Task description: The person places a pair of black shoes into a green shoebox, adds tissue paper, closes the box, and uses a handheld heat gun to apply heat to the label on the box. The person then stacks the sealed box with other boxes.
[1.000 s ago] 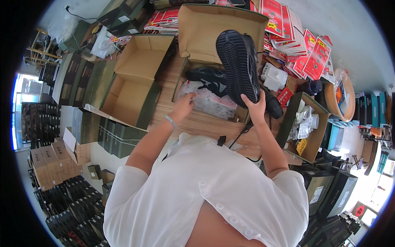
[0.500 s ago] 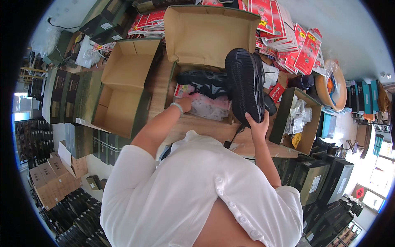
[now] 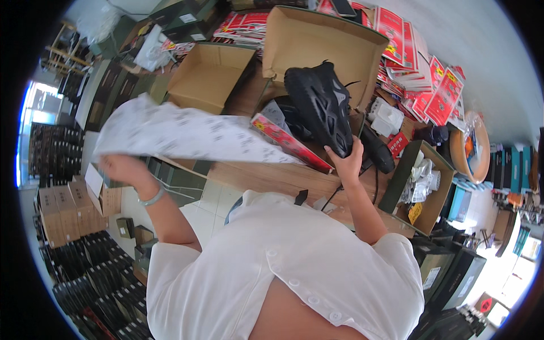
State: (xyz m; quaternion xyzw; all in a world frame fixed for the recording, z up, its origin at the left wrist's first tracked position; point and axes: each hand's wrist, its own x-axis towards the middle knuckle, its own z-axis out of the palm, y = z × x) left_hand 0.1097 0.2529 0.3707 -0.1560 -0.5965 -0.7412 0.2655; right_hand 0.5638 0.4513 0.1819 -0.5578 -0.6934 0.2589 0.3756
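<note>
Pale tiled floor (image 3: 207, 207) shows below the near edge of a wooden table (image 3: 241, 175). Brown cartons (image 3: 76, 212) stand on the floor to the left, and dark boxes (image 3: 433, 266) are stacked at the lower right. On the table, the shoe box (image 3: 328, 37) lies open with its lid raised at the back; the other shoe (image 3: 292, 116) sits inside, partly hidden. A second open box (image 3: 207, 79) is to its left, and a smaller box (image 3: 439, 195) of packets to its right. Red booklets (image 3: 447, 99) pile up farther back, and a bright window (image 3: 48, 107) shows at far left.

Half a second ago the left hand (image 3: 123, 170) was down in the shoe box; now it is out to the left, blurred, its fingers closed on the near edge of a paper sheet (image 3: 187, 133) spread from there to the box. The right hand (image 3: 347, 161) grips the black shoe (image 3: 320, 107) by its lower end, above the box's right part; the shoe has turned from sole to side.

The sheet is thin, white and dark-printed, creased at its top. The shoe has a ridged, chunky sole with oval hollows. A flat red packet (image 3: 289, 141) slants along the shoe box's near edge.
</note>
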